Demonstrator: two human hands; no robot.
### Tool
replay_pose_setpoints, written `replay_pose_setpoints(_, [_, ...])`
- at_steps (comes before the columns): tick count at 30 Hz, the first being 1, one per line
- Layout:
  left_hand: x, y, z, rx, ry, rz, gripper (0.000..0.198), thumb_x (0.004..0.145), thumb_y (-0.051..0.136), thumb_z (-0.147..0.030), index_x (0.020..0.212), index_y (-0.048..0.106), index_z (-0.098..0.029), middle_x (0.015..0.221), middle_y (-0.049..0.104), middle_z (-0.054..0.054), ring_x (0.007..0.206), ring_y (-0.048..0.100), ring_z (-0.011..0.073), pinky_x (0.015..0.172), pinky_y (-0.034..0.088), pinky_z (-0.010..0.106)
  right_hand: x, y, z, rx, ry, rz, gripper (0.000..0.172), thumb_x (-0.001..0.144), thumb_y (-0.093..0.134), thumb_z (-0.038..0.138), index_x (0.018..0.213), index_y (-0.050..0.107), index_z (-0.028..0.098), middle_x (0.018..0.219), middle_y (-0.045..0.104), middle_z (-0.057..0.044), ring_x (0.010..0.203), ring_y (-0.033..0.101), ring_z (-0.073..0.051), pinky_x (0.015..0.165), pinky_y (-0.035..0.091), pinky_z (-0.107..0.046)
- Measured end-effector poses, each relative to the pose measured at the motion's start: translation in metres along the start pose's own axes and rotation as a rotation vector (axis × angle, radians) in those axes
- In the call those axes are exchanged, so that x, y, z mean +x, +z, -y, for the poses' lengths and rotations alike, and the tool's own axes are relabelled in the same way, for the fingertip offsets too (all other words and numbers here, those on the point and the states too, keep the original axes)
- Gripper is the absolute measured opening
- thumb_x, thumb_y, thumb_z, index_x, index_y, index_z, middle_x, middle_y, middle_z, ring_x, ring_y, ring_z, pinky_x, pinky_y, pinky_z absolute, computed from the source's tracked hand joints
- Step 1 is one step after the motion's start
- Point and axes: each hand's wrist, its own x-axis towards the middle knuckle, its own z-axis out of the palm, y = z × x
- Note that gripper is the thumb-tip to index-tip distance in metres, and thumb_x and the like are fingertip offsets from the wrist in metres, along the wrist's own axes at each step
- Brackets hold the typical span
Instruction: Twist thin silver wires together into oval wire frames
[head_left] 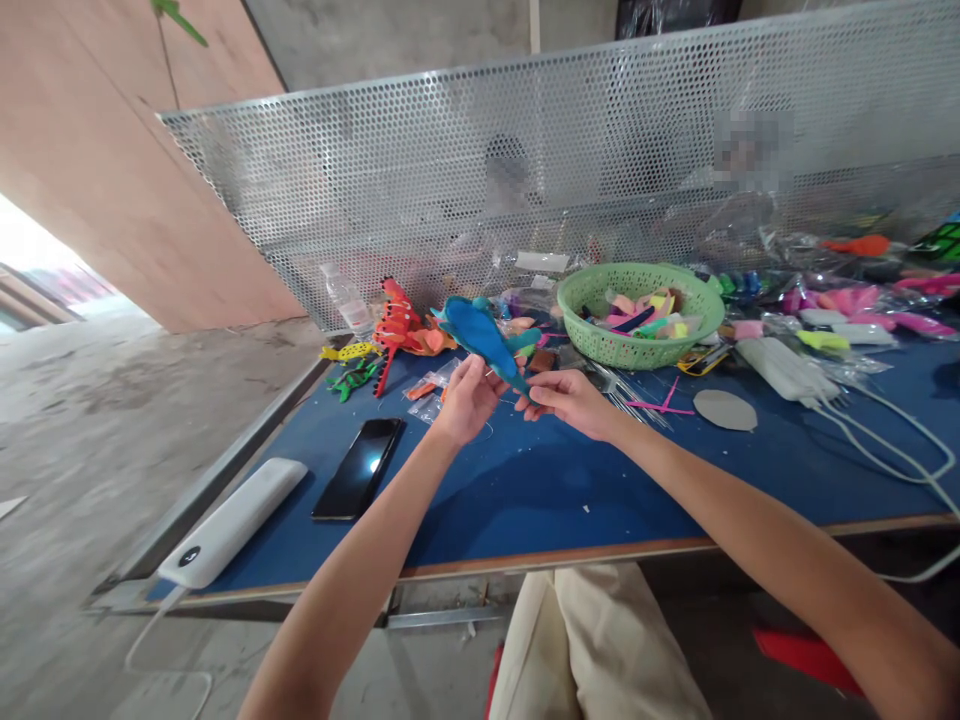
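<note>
A blue soft toy animal [484, 335], its kind unclear to me, is held up above the blue tabletop between both hands. Around its lower left edge the fingers of my left hand [471, 398] are closed. My right hand [568, 400] pinches the narrow end at the lower right. Behind the toy lie an orange-red spiky toy [400, 325] and small colourful scraps. A clear plastic bag with orange pieces [429, 390] rests just left of my left hand. Near my right hand are several thin metal rods [626, 390] and pink strips [667, 403].
A green basket [600, 345] of coloured pieces stands at the back. To the left are a black phone [358, 470], a white power bank [232, 525] and a plastic bottle [346, 300]. White cables [892, 440] cross the right side. A perforated metal screen [420, 160] borders the table's rear.
</note>
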Motion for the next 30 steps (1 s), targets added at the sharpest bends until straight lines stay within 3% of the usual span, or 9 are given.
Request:
replay_pose_setpoints(6, [0.006, -0.007, -0.003, -0.105, -0.033, -0.149, 0.032, 0.088, 0.068, -0.051, 0.093, 0.069, -0.020, 0.108, 0.075, 0.007, 0.107, 0.070, 0.0241, 0.093, 0.058, 0.037, -0.002, -0.002, 0.004, -0.128, -0.025, 0.051, 0.028, 0.081, 0.079, 0.036, 0.099, 0.074, 0.016, 0.085, 0.077, -0.007, 0.067, 0.071, -0.016, 0.065, 0.058, -0.030])
replay_pose_setpoints(9, [0.007, -0.008, -0.006, -0.137, -0.058, -0.184, 0.035, 0.088, 0.066, -0.053, 0.101, 0.070, -0.020, 0.108, 0.075, 0.007, 0.105, 0.071, 0.0225, 0.093, 0.058, 0.036, -0.003, 0.001, 0.005, -0.182, -0.017, 0.069, 0.028, 0.082, 0.077, 0.040, 0.096, 0.074, 0.015, 0.083, 0.077, -0.007, 0.064, 0.070, -0.015, 0.063, 0.057, -0.030])
replay_pose_setpoints(19, [0.007, -0.004, -0.001, -0.062, -0.007, -0.143, 0.036, 0.089, 0.067, -0.051, 0.099, 0.070, -0.017, 0.111, 0.075, 0.010, 0.110, 0.070, 0.0246, 0.098, 0.057, 0.038, -0.002, 0.001, 0.006, -0.353, -0.048, -0.002, 0.028, 0.084, 0.074, 0.044, 0.082, 0.073, 0.016, 0.077, 0.075, -0.005, 0.060, 0.064, -0.013, 0.060, 0.053, -0.026])
replay_pose_setpoints(24, [0.006, -0.006, -0.002, -0.061, 0.038, -0.085, 0.033, 0.084, 0.073, -0.051, 0.096, 0.068, -0.020, 0.102, 0.076, 0.005, 0.106, 0.071, 0.0244, 0.095, 0.058, 0.040, -0.001, -0.001, 0.004, -0.356, -0.081, -0.010, 0.025, 0.086, 0.073, 0.041, 0.083, 0.072, 0.016, 0.077, 0.074, -0.005, 0.061, 0.064, -0.013, 0.062, 0.053, -0.027])
replay_pose_setpoints(27, [0.008, -0.009, -0.014, 0.003, 0.063, -0.070, 0.032, 0.082, 0.076, -0.048, 0.096, 0.066, -0.021, 0.096, 0.075, 0.003, 0.098, 0.072, 0.0236, 0.087, 0.059, 0.041, -0.001, -0.001, 0.003, -0.336, -0.080, -0.002, 0.027, 0.091, 0.066, 0.043, 0.091, 0.072, 0.016, 0.079, 0.073, -0.005, 0.063, 0.064, -0.014, 0.064, 0.053, -0.028])
replay_pose_setpoints(30, [0.007, -0.020, -0.046, 0.091, 0.092, -0.098, 0.034, 0.080, 0.078, -0.045, 0.097, 0.066, -0.019, 0.087, 0.074, 0.003, 0.083, 0.071, 0.0217, 0.076, 0.059, 0.038, 0.000, -0.004, 0.004, -0.332, -0.075, -0.010, 0.034, 0.095, 0.059, 0.047, 0.110, 0.069, 0.018, 0.083, 0.071, -0.005, 0.064, 0.063, -0.013, 0.063, 0.052, -0.028])
